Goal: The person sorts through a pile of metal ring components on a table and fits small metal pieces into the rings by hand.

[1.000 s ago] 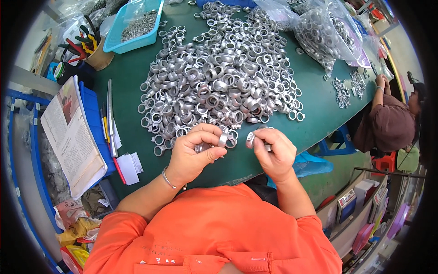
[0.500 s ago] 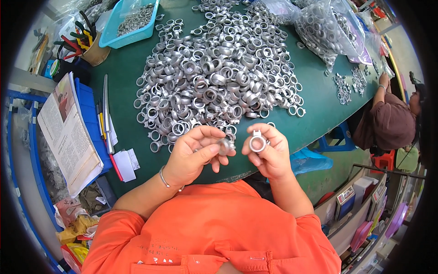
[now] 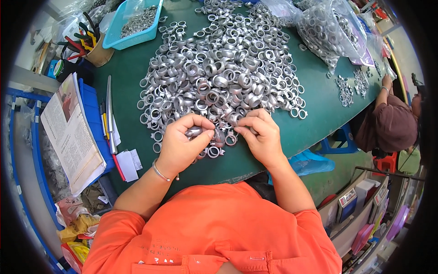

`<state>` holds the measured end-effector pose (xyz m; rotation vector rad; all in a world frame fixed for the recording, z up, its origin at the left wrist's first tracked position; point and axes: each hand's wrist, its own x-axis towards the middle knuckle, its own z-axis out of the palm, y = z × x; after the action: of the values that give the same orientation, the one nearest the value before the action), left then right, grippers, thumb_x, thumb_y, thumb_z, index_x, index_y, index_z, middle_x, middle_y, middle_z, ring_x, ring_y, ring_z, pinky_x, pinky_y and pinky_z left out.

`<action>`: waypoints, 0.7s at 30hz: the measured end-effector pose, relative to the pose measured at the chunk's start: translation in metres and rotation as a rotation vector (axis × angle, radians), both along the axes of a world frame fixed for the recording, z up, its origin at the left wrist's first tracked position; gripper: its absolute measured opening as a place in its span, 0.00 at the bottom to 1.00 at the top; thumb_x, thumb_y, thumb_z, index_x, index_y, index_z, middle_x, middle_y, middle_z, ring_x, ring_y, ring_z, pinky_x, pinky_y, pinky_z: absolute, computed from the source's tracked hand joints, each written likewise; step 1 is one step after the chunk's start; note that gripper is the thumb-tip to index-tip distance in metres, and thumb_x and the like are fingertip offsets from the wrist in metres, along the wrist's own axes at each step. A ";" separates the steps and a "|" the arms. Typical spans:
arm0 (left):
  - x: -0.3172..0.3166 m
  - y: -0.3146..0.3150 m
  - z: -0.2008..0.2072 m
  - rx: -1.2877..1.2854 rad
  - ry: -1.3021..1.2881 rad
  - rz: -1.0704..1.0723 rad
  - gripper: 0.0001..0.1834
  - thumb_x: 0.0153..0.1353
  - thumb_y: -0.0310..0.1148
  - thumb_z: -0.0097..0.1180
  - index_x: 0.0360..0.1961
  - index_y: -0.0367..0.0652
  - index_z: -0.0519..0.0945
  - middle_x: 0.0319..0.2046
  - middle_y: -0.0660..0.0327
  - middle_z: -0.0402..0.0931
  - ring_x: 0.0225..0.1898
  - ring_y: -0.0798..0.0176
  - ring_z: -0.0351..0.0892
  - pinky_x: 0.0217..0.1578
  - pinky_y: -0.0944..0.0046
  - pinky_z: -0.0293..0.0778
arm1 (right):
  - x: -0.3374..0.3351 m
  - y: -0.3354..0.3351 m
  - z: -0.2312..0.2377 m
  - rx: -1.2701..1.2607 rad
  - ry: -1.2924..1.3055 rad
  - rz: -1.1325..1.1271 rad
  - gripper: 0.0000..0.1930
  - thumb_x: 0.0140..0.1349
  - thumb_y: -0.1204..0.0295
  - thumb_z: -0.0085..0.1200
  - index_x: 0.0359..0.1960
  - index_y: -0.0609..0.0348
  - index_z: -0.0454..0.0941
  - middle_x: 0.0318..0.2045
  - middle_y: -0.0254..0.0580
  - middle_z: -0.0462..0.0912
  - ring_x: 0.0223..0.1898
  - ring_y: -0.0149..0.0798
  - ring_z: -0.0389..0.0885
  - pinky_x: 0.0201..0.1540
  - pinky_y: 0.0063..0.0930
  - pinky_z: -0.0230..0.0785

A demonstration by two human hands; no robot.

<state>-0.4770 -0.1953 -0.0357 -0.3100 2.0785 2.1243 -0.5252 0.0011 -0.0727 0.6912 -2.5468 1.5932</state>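
A heap of grey metal rings (image 3: 228, 68), each with small lugs on its rim, covers the middle of the green table (image 3: 130, 100). At its near edge my left hand (image 3: 185, 141) is closed around several metal rings, some showing between thumb and fingers. To its right, my right hand (image 3: 262, 137) pinches one metal ring (image 3: 234, 119) between thumb and forefinger against the front of the heap. A few loose rings (image 3: 213, 151) lie under and between my hands.
A blue basket (image 3: 132, 42) of small metal parts and a holder of pliers (image 3: 99, 55) stand at the back left. Newspaper (image 3: 70, 132) and a long file (image 3: 109, 114) lie left. Bagged rings (image 3: 319, 34) sit at the back right. Another person (image 3: 388, 118) works at the right edge.
Both hands have moved forward to the near edge of the heap. My right hand has turned over and now pinches a ring there. My left hand still holds rings.
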 end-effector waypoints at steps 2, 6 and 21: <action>0.002 0.002 -0.002 -0.048 0.037 -0.025 0.06 0.53 0.20 0.57 0.33 0.36 0.78 0.28 0.68 0.73 0.25 0.80 0.69 0.24 0.80 0.64 | 0.001 0.004 -0.001 -0.071 0.023 0.053 0.08 0.47 0.81 0.62 0.29 0.60 0.79 0.31 0.39 0.74 0.25 0.30 0.72 0.27 0.22 0.66; 0.002 0.010 -0.007 -0.150 0.194 -0.079 0.11 0.52 0.21 0.59 0.38 0.36 0.79 0.32 0.61 0.76 0.32 0.71 0.75 0.34 0.73 0.71 | 0.005 0.011 0.000 -0.266 -0.021 0.276 0.06 0.51 0.81 0.60 0.32 0.62 0.78 0.36 0.39 0.73 0.24 0.25 0.70 0.24 0.16 0.62; 0.007 0.026 -0.009 -0.182 0.494 -0.209 0.03 0.53 0.24 0.60 0.29 0.37 0.80 0.24 0.62 0.75 0.24 0.71 0.73 0.23 0.74 0.68 | 0.035 0.007 0.014 -0.809 -1.067 0.204 0.11 0.64 0.78 0.40 0.43 0.66 0.75 0.21 0.38 0.76 0.14 0.23 0.65 0.14 0.15 0.53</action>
<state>-0.4701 -0.1695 -0.0450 0.4430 2.4332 2.0384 -0.4904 0.0083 -0.0592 -0.0559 -1.8258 3.3955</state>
